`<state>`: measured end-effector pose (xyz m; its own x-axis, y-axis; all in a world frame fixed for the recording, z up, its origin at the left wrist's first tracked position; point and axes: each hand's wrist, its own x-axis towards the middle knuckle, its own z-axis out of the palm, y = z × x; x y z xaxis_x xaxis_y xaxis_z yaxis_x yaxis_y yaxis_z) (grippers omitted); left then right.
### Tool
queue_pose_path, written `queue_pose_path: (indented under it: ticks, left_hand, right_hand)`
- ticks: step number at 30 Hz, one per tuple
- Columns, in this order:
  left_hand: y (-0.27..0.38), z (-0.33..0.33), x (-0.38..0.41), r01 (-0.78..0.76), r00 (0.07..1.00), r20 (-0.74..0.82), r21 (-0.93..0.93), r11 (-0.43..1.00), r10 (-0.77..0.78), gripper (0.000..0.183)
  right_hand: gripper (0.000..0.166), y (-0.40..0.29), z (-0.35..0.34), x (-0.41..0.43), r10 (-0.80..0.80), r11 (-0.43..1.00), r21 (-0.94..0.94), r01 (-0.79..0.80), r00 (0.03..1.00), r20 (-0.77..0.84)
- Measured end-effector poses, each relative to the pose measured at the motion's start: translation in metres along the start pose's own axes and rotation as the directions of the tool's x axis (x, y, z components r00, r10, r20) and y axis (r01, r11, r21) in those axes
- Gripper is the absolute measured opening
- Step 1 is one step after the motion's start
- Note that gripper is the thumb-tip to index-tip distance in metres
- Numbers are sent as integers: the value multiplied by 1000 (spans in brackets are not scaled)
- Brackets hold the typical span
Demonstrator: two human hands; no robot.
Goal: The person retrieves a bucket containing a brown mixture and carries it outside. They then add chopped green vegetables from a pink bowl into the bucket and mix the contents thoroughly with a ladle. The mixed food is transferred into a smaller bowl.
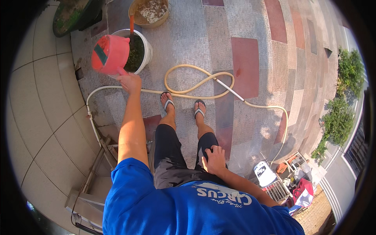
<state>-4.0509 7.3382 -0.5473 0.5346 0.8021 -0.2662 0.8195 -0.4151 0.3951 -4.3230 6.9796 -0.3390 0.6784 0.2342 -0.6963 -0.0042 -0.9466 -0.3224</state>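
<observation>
My left hand [130, 82] grips the handle of a red plastic dipper [117, 54]. The dipper is held over the left part of a white bucket [147, 51], and a dark green patch marks its surface. Dark green matter [136, 57] fills part of the bucket, and an orange-brown stick [131, 25] stands in it. Whether the dipper contains anything is hidden from me. My right hand [216, 160] rests on my thigh over black shorts [170, 147], fingers somewhat spread, holding nothing.
A yellowish hose [199, 95] loops across the tiles just beyond my sandalled feet. Behind the bucket sits a stained basin [152, 14], near a planter [70, 17]. A tiled wall [44, 88] borders the left. A cluttered metal rack [277, 188] stands lower right; shrubs [337, 120] grow beyond.
</observation>
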Motion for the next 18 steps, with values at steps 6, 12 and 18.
queue_pose_path:
  ticks: [6, 12, 18]
  left_hand:
    - [-54, 45, -5, -129, 991, 59, 139, 982, 121, 41]
    - [-60, 53, -5, -53, 998, 40, 77, 996, 50, 35]
    - [-67, 52, -20, -158, 987, 24, 87, 984, 157, 39]
  right_hand:
    - [34, 10, -2, 4, -17, 999, 29, 18, 999, -30]
    - [30, 21, -6, 10, -26, 1000, -2, 26, 999, -45]
    - [30, 26, -3, 5, -40, 999, -18, 39, 999, -23]
